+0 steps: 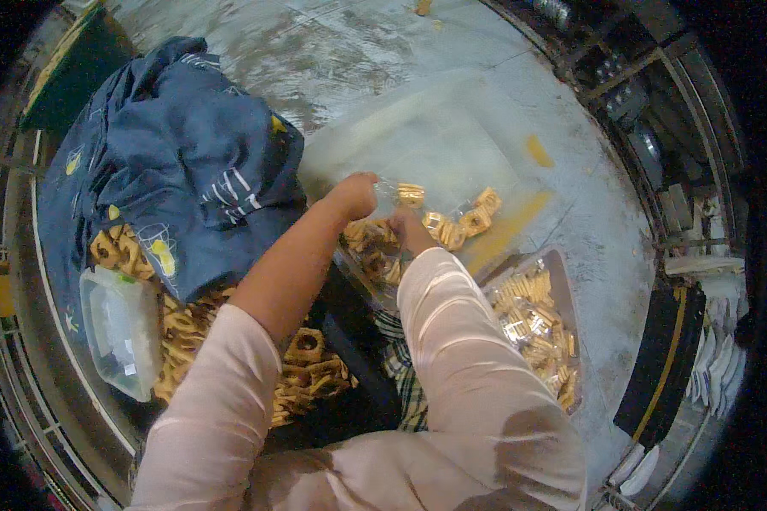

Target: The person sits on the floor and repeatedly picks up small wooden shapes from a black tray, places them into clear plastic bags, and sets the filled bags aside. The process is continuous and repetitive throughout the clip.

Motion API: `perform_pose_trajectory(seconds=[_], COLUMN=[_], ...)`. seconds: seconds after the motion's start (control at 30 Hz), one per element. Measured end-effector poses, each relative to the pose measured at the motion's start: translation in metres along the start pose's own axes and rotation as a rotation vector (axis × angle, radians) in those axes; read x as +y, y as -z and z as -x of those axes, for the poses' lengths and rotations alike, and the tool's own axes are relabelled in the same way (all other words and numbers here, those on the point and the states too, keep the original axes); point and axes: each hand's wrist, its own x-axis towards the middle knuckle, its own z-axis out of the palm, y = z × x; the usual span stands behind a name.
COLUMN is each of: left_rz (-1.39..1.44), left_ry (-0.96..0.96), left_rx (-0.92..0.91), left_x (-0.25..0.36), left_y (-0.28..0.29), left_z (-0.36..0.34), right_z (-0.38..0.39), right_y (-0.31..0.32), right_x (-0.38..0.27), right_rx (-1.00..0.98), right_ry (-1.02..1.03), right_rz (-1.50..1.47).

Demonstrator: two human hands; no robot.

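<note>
My left hand (355,196) is closed, pinching the edge of a clear plastic bag (387,189) above a tub. Close to its right, my right hand (412,232) reaches down at the tub of ring-shaped biscuits (373,240); its fingers are hidden, so what they hold cannot be told. Just beyond it, small clear packs of golden biscuits (446,228) lie on a translucent plastic sheet or lid (435,136). One pack (411,195) sits right beside the plastic bag.
A bin of bagged biscuits (533,319) stands at my right. At left, a dark blue printed cloth (204,162) partly covers a heap of loose biscuits (302,375), with a clear plastic box (121,332) on it. Metal racks (656,77) stand at far right.
</note>
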Motion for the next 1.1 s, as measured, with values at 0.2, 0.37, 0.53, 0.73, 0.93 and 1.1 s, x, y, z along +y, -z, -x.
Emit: perform_pose_trajectory(seconds=[0.2,0.37,0.53,0.73,0.93,1.1], left_rz=[-0.011,0.040,0.071,0.370,1.025,1.259], left_ry=[-0.075,-0.043,-0.087,-0.166,-0.102,-0.008], left_rx=[0.047,0.082,0.135,0.250,0.340,0.451], left_x=[0.005,0.004,0.013,0.040,0.031,0.020], left_y=[-0.006,-0.008,0.001,0.031,0.077,0.089], left_z=[0.000,0.004,0.010,0.051,0.152,0.271], right_z=[0.004,0.010,0.026,-0.041,-0.063,0.031], right_y=[-0.020,0.005,0.031,0.127,0.246,0.229], right_x=[-0.011,-0.027,-0.023,-0.042,-0.200,-0.328], right_rx=[-0.210,-0.273,-0.325,-0.703,-0.681,-0.767], right_ry=[-0.235,-0.213,-0.288,-0.682,-0.265,-0.042], right_rz=[0.308,0.223,-0.014,-0.456,-0.330,-0.446])
